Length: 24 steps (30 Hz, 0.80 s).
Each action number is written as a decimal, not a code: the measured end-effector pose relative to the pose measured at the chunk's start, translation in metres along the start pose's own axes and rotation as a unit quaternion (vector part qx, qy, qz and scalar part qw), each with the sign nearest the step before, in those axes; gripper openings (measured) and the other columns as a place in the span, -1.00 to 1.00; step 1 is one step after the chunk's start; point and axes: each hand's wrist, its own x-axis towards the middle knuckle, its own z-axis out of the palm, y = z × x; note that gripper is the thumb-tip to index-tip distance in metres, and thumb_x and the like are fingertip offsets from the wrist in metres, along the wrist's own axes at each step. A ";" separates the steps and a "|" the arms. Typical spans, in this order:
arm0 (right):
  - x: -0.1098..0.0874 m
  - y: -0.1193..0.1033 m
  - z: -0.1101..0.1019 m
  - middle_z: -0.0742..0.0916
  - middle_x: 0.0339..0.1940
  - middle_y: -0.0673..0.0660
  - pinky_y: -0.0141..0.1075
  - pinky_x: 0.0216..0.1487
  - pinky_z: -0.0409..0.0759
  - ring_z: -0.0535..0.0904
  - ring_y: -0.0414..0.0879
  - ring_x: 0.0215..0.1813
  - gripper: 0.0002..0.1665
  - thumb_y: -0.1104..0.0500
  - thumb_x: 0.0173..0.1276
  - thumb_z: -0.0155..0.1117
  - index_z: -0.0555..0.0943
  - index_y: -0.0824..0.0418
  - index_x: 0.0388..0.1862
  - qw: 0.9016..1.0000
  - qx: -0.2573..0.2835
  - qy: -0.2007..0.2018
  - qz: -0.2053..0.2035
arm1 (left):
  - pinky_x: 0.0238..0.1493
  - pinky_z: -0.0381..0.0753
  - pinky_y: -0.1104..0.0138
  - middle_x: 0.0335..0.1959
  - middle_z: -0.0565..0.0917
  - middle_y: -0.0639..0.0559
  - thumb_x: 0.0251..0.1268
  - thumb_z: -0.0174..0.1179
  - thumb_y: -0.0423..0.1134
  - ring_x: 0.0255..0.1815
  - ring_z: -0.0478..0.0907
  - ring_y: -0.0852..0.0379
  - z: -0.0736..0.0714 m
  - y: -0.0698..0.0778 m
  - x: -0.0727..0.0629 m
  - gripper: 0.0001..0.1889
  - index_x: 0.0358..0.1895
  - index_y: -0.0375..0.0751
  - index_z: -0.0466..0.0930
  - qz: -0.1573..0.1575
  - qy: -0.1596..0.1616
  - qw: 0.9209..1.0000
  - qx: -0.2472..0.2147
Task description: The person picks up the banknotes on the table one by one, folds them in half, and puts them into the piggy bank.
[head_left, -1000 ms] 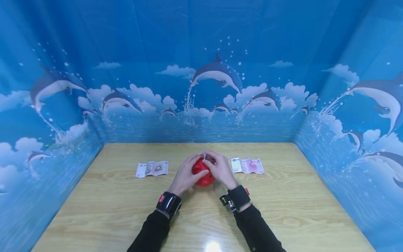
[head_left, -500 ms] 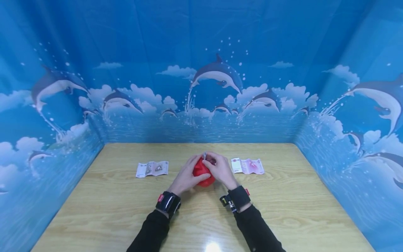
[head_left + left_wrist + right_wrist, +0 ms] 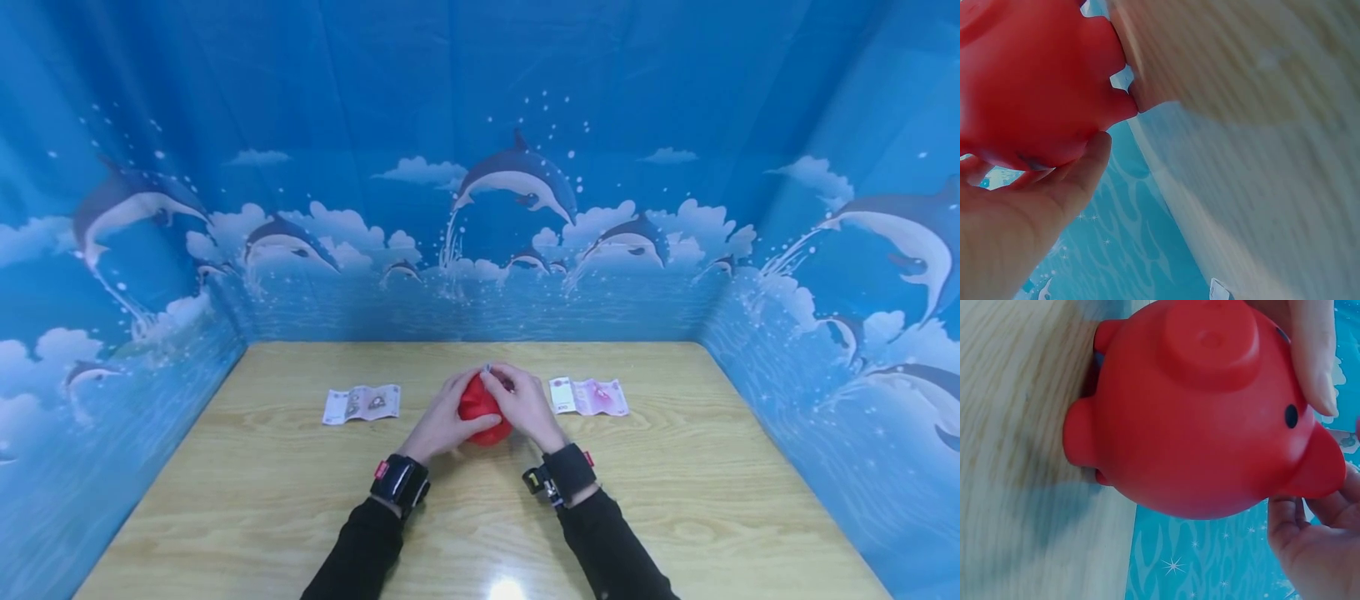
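Note:
A red piggy bank [image 3: 1204, 437] stands on its short legs on the table, its snout and one black eye showing in the right wrist view. My left hand [image 3: 444, 417] holds it round the left side, the thumb across its front and the fingers behind. At the top, my right hand [image 3: 527, 407] pinches a small folded banknote [image 3: 487, 367] between thumb and fingers, right over the piggy bank's back. Only the note's tip shows in the head view, and a sliver of printed paper [image 3: 1346, 439] appears beyond the ear in the right wrist view.
On the wooden table [image 3: 300, 500], one creased banknote [image 3: 362, 404] lies left of the hands and a pinkish one [image 3: 589, 396] lies to the right. A blue dolphin-print curtain [image 3: 375, 100] encloses the back and sides.
The folded note's tip sits lower and shows less above my right fingers. My left thumb has slid slightly toward me across the piggy bank's front. The two flat notes stay put.

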 end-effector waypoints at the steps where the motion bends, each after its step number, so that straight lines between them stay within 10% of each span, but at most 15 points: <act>1: 0.000 0.000 0.000 0.77 -0.04 0.05 -0.18 -0.03 0.67 0.68 -0.11 -0.03 -0.61 -0.05 0.50 0.13 0.65 0.10 0.15 1.000 0.001 0.000 0.008 | 0.11 0.61 0.02 0.47 0.24 0.00 0.05 0.32 0.35 0.27 0.44 -0.07 0.000 0.000 0.000 -0.04 0.53 0.27 0.09 -0.002 -0.001 1.000 -0.002; 24: -0.001 -0.002 -0.002 0.74 0.08 0.07 -0.13 0.07 0.64 0.66 -0.05 0.07 -0.56 -0.09 0.52 0.07 0.61 0.07 0.21 0.999 0.005 -0.019 0.025 | 0.07 0.63 0.03 0.44 0.27 -0.04 0.04 0.37 0.28 0.29 0.40 -0.09 0.002 0.001 0.004 -0.02 0.54 0.24 0.07 -0.031 -0.017 0.998 -0.053</act>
